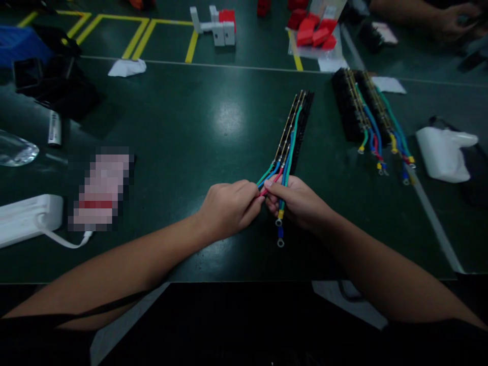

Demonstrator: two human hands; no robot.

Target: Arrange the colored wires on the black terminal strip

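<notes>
A narrow black terminal strip [303, 119] with brass-coloured rails lies on the green table, angled away from me. Green, blue and red wires [293, 137] run from it towards my hands. My left hand [232, 206] is closed around a few of these wires, their ends hidden in the fist. Close against it, my right hand [295, 198] pinches the wires between thumb and fingers. Below the right hand hang two ring terminals [280, 234], one with a yellow sleeve and one with a blue sleeve.
Two similar wired black strips [358, 107] lie to the right, near a white bottle-like object [444, 152]. On the left are a blurred-out phone [102, 188] on a cable, a white power strip [30, 218] and black parts [57, 81]. Red pieces [314, 33] and another person's hand [459, 23] are at the back.
</notes>
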